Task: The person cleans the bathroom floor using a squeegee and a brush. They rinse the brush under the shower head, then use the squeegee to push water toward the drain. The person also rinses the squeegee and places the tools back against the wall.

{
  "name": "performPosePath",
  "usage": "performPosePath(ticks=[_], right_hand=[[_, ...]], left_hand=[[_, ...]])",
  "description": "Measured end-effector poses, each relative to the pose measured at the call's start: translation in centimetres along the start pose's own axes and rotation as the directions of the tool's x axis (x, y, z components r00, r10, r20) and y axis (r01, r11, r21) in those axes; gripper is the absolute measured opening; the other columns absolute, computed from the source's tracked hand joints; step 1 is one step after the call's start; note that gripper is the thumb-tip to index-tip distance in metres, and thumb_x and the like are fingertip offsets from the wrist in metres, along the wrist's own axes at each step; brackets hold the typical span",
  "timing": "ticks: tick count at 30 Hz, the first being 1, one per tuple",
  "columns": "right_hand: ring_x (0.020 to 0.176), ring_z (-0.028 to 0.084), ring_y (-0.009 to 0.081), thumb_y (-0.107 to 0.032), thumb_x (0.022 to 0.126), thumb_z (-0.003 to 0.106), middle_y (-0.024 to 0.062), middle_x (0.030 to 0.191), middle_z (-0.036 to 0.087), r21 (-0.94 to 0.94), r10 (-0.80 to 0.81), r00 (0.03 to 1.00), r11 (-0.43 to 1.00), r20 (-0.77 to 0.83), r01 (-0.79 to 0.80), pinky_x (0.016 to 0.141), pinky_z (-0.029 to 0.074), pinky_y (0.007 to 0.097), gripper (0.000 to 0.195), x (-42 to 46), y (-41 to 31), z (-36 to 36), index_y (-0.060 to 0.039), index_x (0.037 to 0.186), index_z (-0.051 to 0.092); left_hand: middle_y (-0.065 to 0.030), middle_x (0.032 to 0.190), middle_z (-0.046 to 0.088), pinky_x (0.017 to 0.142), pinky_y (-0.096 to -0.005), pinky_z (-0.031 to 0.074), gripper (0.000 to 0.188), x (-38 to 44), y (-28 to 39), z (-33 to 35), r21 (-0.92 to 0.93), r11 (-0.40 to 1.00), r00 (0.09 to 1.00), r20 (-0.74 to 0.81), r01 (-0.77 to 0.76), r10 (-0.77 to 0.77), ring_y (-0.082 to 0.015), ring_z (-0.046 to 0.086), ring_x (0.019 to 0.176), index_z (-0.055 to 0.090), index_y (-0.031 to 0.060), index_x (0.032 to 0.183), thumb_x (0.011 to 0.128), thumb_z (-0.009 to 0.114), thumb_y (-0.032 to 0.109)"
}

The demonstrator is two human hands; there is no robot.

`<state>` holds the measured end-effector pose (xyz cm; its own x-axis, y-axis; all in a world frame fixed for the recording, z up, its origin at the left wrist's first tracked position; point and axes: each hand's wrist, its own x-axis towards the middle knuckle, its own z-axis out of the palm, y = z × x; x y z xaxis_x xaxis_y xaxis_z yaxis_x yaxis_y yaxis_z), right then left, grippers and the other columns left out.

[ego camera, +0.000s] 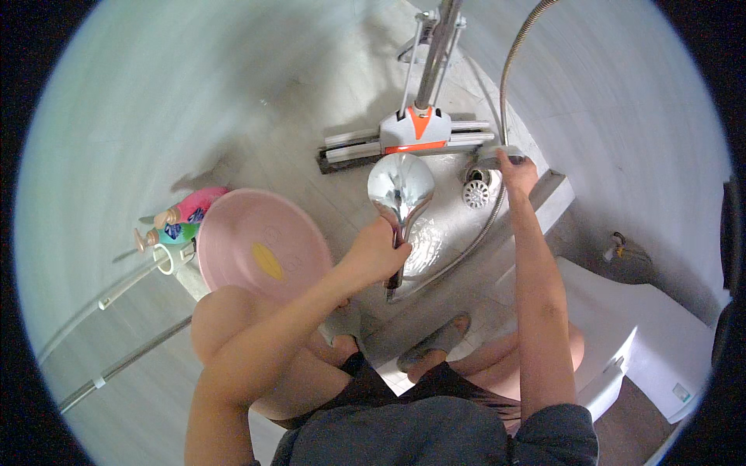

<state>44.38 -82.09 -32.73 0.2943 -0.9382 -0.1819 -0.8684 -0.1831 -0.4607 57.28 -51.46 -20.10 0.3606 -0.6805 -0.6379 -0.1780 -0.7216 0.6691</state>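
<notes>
My left hand (382, 250) grips the handle of a chrome shower head (401, 183), its round head pointing away from me over the wet floor. At the right, my right hand (516, 172) is closed on a greyish object (492, 157) whose kind I cannot tell, just above an open floor drain. A round slotted metal drain cover (476, 194) lies beside the drain hole. Behind the shower head stands a squeeze mop (415, 131) with a grey and orange head. The metal shower hose (486, 230) curves over the floor near my right forearm.
A pink plastic basin (218, 233) stands at the left, with pink and green pump bottles (198, 204) beside it. A raised stone curb (545, 201) runs along the near side of the wet floor. White toilet (618, 303) at the right; metal rail (134, 355) at lower left.
</notes>
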Motion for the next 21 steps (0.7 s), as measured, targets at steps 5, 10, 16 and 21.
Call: performPosePath(ticks=[5, 10, 16, 21], right_hand=[[0.071, 0.067, 0.0308, -0.047, 0.065, 0.075, 0.0184, 0.075, 0.066, 0.003, -0.350, 0.920, 0.935, 0.177, 0.355, 0.068, 0.052, 0.0385, 0.052, -3.8, -8.5, 1.2, 0.0018, 0.078, 0.065], [0.066, 0.066, 0.0302, -0.051, 0.065, 0.074, 0.0184, 0.072, 0.066, -0.006, -0.160, 0.987, 0.987, 0.026, 0.160, 0.065, 0.051, 0.0401, 0.056, -3.2, -4.4, 2.1, 0.0031, 0.077, 0.065], [0.081, 0.065, 0.0356, -0.049, 0.063, 0.076, 0.0193, 0.083, 0.065, 0.257, -0.315, 0.912, 0.934, 0.262, 0.248, 0.073, 0.051, 0.0422, 0.063, -13.8, -13.9, 11.6, 0.0008, 0.099, 0.060], [0.068, 0.067, 0.0273, -0.052, 0.063, 0.076, 0.0154, 0.073, 0.067, 0.240, -0.116, 0.941, 0.970, 0.317, 0.039, 0.063, 0.053, 0.0369, 0.055, -9.3, -9.7, 9.0, -0.0010, 0.082, 0.067]], left_hand=[[-0.0194, 0.078, 0.061, 0.067, -0.0412, 0.048, 0.033, -0.1, 0.7, 0.5, 0.162, 0.986, 1.000, 0.016, -0.026, 0.024, -0.0337, 0.062, 0.074, 0.056, -0.0026, 0.082, 0.075, 0.067, 0.028], [-0.0224, 0.081, 0.059, 0.072, -0.0425, 0.048, 0.030, -0.8, -0.3, 0.5, -0.096, 0.993, 0.990, -0.121, 0.067, -0.078, -0.0366, 0.061, 0.077, 0.055, -0.0040, 0.083, 0.075, 0.064, 0.023], [-0.0114, 0.077, 0.055, 0.045, -0.0313, 0.048, 0.033, -1.3, -3.1, -0.4, -0.581, 0.690, 0.842, -0.015, 0.432, -0.540, -0.0190, 0.057, 0.057, 0.043, -0.0038, 0.099, 0.083, 0.062, 0.018], [-0.0143, 0.081, 0.056, 0.048, -0.0330, 0.046, 0.033, -3.0, -0.6, 0.0, -0.689, 0.609, 0.804, -0.062, 0.394, -0.592, -0.0195, 0.058, 0.066, 0.043, -0.0050, 0.098, 0.083, 0.061, 0.017]])
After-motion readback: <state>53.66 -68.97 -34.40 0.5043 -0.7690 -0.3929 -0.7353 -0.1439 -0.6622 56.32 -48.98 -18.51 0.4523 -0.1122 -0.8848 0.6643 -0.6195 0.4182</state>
